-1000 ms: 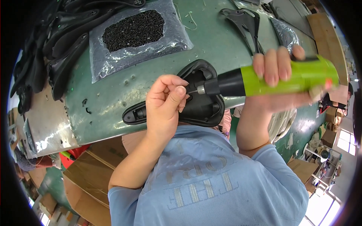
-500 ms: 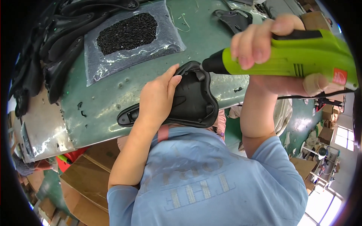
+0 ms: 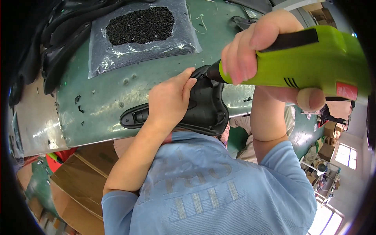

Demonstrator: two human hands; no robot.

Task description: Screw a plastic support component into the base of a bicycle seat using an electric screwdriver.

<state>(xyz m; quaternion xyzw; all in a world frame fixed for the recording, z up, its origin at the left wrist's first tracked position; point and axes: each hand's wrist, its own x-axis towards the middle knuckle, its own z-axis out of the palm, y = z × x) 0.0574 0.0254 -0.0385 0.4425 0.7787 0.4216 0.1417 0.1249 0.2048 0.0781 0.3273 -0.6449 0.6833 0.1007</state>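
A black bicycle saddle [image 3: 203, 107] lies upside down at the table's near edge, its narrow nose pointing left and its hollow underside up. My left hand [image 3: 167, 102] is closed over its middle, thumb and forefinger along the far rim. In my right hand [image 3: 244, 53] is a green electric screwdriver [image 3: 309, 58] with a black front end, held nearly level. Its tip meets the saddle's far rear corner; the exact contact point is hidden by the black nose of the tool.
A clear plastic bag [image 3: 113, 62] on the green table [image 3: 98, 105] carries a heap of small black screws [image 3: 141, 25]. Several black saddle parts [image 3: 66, 43] are piled at the left. Another black part [image 3: 241, 22] lies beyond my right hand. A cardboard box [image 3: 84, 176] stands below the table.
My right hand has brought the screwdriver left and slightly down, its tip now at the saddle's far corner. My left hand keeps its hold on the saddle. The view has shifted slightly.
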